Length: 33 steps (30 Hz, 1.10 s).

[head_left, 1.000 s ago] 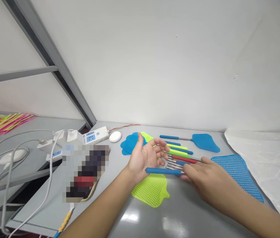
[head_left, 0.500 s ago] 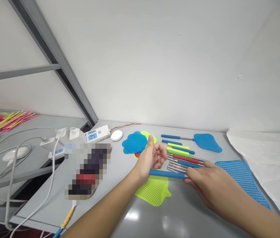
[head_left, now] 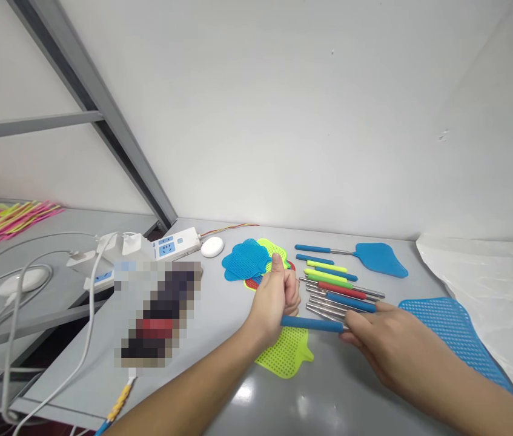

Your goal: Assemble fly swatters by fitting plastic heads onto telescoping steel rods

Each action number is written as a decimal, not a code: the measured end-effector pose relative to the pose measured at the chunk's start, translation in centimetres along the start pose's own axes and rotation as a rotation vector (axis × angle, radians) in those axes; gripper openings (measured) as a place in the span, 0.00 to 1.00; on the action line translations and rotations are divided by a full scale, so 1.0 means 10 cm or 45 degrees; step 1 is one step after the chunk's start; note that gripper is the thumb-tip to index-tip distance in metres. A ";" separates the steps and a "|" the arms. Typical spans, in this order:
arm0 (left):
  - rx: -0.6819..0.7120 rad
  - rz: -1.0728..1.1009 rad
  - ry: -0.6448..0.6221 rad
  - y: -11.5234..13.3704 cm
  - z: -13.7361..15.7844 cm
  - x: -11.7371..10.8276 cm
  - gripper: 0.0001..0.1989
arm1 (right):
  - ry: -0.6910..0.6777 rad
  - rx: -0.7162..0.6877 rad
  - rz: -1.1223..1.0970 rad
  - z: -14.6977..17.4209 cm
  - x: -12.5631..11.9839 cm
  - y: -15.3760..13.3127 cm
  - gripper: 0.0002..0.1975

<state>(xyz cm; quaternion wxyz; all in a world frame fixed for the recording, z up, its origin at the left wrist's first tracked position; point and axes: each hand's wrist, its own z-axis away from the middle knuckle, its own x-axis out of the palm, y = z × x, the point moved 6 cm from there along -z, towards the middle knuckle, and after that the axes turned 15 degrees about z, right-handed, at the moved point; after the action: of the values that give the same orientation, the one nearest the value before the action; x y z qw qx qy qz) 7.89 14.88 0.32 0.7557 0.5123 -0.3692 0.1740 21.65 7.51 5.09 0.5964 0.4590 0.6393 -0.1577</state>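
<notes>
My right hand (head_left: 383, 336) grips a fly swatter handle, a blue grip (head_left: 313, 324) on a metal rod, near where the metal begins. The free end of that grip meets the heel of my left hand (head_left: 275, 298), which is curled into a fist with its thumb up; I see nothing inside it. Below the handle lies a yellow-green swatter head (head_left: 286, 357). Just beyond are metal rods (head_left: 322, 309), some with coloured grips such as a red one (head_left: 341, 290). A blue swatter (head_left: 380, 259) with its handle attached rests near the wall.
Flower-shaped blue swatter heads (head_left: 244, 260) lie left of the rods. A large blue mesh head (head_left: 451, 333) and plastic sheeting (head_left: 487, 278) are at right. A power strip (head_left: 177, 243), white round device (head_left: 212, 246), blurred-out phone (head_left: 160, 321) and cables (head_left: 90, 309) occupy the left.
My left fingers have curled tighter into a fist. The blue handle has shifted slightly right and down, still in my right hand; the view has turned a little.
</notes>
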 end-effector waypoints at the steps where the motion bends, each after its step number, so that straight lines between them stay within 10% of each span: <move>1: 0.000 0.012 0.007 0.00 0.00 0.00 0.33 | -0.008 -0.004 0.014 0.01 0.01 -0.01 0.13; 26: 0.011 -0.014 0.089 -0.06 -0.03 -0.02 0.33 | -0.107 -0.065 0.155 -0.05 0.13 -0.09 0.12; 33: 0.325 -0.194 0.187 0.28 -0.10 -0.15 0.30 | -0.176 0.042 0.058 -0.30 0.13 0.32 0.15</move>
<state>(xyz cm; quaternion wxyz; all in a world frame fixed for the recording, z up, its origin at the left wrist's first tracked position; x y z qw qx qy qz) 5.49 17.06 0.86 0.7204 0.6166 -0.2477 0.1986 22.49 12.01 5.70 0.6349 0.4712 0.5834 -0.1860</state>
